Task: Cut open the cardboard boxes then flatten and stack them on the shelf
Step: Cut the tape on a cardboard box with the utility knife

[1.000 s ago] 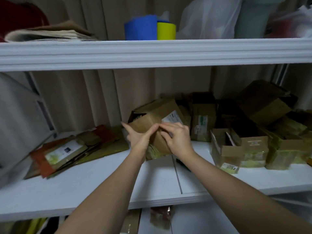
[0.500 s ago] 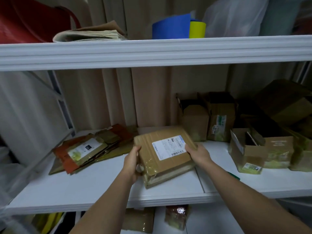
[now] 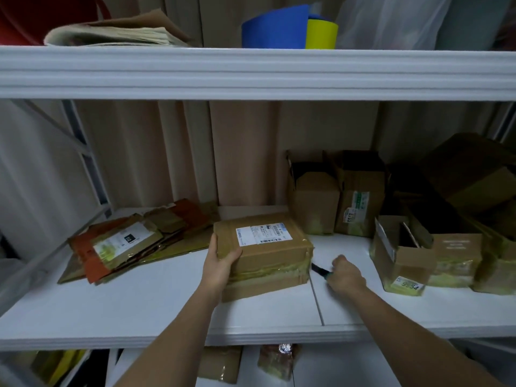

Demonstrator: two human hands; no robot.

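A taped brown cardboard box [image 3: 268,247] with a white shipping label lies flat on the white shelf [image 3: 156,308], near its middle. My left hand [image 3: 220,263] grips the box's front left corner, thumb on top. My right hand [image 3: 344,275] is just right of the box, its fingers curled round a knife [image 3: 319,270] with a dark blade and a teal handle; the blade points toward the box's right side. A pile of flattened boxes [image 3: 134,241] lies on the shelf to the left.
Several unflattened boxes [image 3: 402,252] crowd the right half and back of the shelf. An upper shelf [image 3: 251,74] hangs overhead, carrying papers, blue and yellow rolls and plastic bags. More packages sit on the lower shelf [image 3: 276,361].
The box was turned and laid flat on the shelf with its label up. My right hand left the box and now holds a knife beside it. My left hand stays on the box.
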